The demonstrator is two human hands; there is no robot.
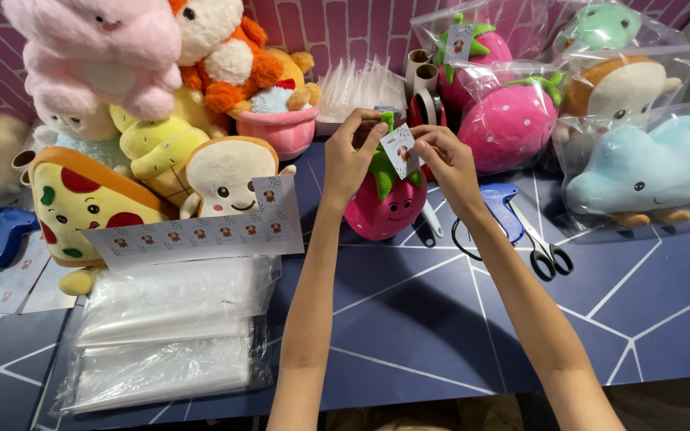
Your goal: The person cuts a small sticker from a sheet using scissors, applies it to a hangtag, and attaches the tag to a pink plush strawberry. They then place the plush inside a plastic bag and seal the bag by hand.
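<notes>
on blue table [441, 319], both hands [401, 156] pinch a paper tag [400, 151], partly hiding strawberry plush [385, 209].

Both bare arms reach forward, left hand [350, 153] and right hand [446, 160] raised close together, fingers pinched

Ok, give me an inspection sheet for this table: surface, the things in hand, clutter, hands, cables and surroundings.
Surface: dark blue table with white line pattern.
Job's things: pink strawberry plush standing upright; small paper tag held at its green top.
Clutter: stack of clear bags, sheet of tags, scissors, blue tagging tool, toast plush, pizza plush, bagged plush toys.
Grippers: left hand pinches the green top; right hand holds the tag.
Cables: nothing seen.
Surroundings: pink brick-pattern wall.
</notes>
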